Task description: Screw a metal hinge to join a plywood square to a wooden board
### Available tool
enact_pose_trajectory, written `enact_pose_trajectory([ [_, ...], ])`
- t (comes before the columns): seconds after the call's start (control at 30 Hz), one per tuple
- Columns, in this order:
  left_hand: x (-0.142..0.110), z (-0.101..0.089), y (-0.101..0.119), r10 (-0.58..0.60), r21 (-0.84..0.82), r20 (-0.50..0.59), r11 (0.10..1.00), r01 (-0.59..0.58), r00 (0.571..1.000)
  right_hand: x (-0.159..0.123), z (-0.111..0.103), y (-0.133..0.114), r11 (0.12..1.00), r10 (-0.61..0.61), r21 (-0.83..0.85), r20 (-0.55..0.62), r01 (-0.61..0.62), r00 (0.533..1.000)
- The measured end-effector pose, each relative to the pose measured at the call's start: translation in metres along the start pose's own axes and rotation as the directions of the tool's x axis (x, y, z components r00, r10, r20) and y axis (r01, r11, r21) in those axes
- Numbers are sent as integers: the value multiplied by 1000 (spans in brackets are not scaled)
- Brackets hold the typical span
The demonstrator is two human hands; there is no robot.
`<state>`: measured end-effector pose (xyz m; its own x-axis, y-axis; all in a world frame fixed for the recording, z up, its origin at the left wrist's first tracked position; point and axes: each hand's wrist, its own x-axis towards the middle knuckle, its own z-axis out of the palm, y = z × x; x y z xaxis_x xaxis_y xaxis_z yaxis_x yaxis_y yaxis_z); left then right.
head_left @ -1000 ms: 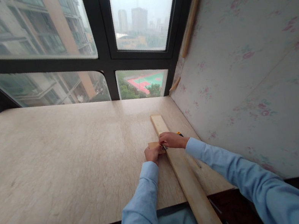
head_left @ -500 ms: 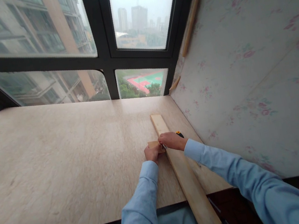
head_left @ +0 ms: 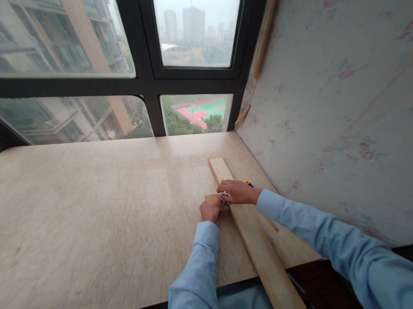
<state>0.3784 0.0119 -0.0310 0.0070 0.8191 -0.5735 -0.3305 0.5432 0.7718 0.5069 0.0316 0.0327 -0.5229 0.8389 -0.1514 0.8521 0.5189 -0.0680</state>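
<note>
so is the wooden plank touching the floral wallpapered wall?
Apart. The head view shows a bare strip of marbled windowsill between the wooden plank and the floral wallpapered wall.

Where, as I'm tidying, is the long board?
In the head view, the long board lies right of centre, beneath the right hand, near end jutting past the ledge.

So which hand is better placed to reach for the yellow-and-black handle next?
Your right hand, I'd judge: it is nearer, its wrist close to the yellow-and-black handle. Your left hand is across the wooden plank from it, holding a small wooden piece.
</note>
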Motion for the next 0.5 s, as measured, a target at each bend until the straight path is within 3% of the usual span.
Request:
enact_pose_trajectory([
  [0.17,0,0,-1,-9,-20,9,1000,9,1000,2,4,-2,990,129,-68,36,-126,991],
  [0.5,0,0,0,-3,-7,8,1000,4,1000,2,3,4,999,-53,14,67,52,996],
])
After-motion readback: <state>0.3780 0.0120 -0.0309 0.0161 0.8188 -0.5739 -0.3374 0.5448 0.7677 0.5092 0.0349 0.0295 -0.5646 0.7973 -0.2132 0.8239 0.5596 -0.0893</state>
